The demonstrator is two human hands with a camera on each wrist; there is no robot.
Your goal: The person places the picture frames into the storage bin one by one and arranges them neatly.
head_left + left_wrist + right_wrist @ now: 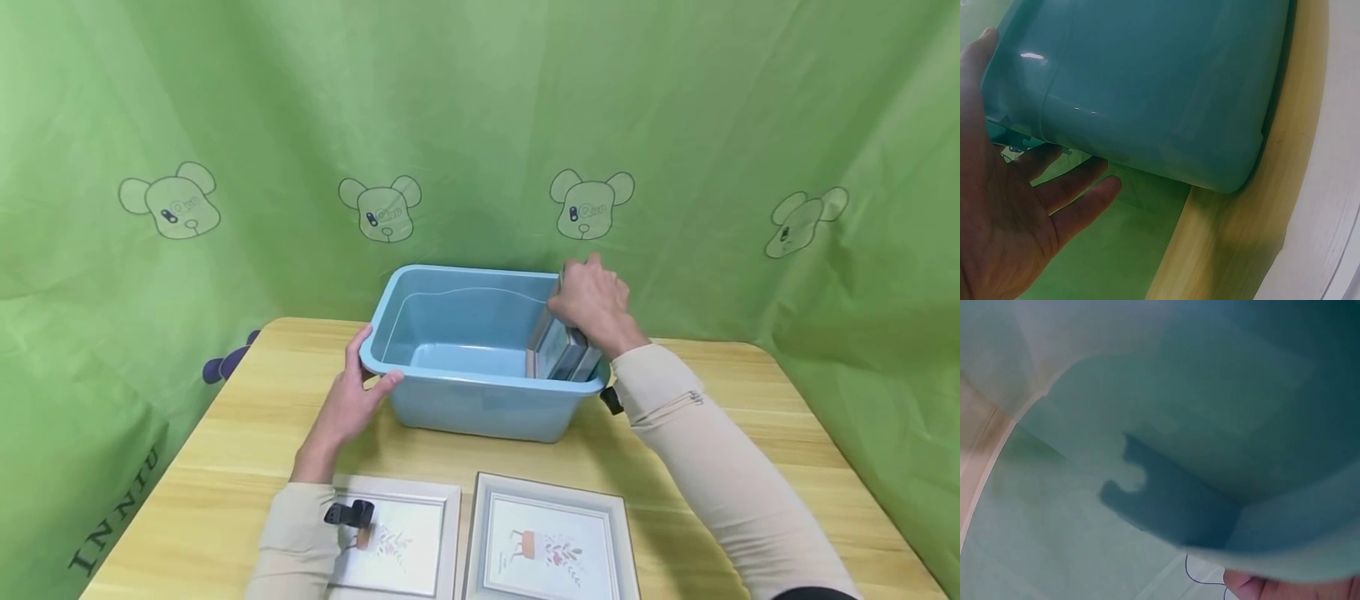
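Note:
A light blue plastic tub (pixel 480 408) stands on the table. My left hand (pixel 351 400) is at its front left corner, thumb on the front rim and fingers along the outer side. In the left wrist view those fingers (pixel 1085 206) are loosely extended beside the wall. My right hand (pixel 596 304) reaches over the right end and grips the upper edge of a picture frame (pixel 546 342). Several frames stand tilted side by side there. The right wrist view shows mostly the tub's outside (pixel 1260 406), with a bit of the hand (pixel 1297 589) past the rim.
Two pale picture frames with flower-pot prints lie flat in front of the tub, the left frame (pixel 397 546) partly under my forearm and the right frame (pixel 551 542) beside it. A green curtain (pixel 480 125) hangs behind the wooden table (pixel 225 492). A purple object (pixel 228 362) shows past the left edge.

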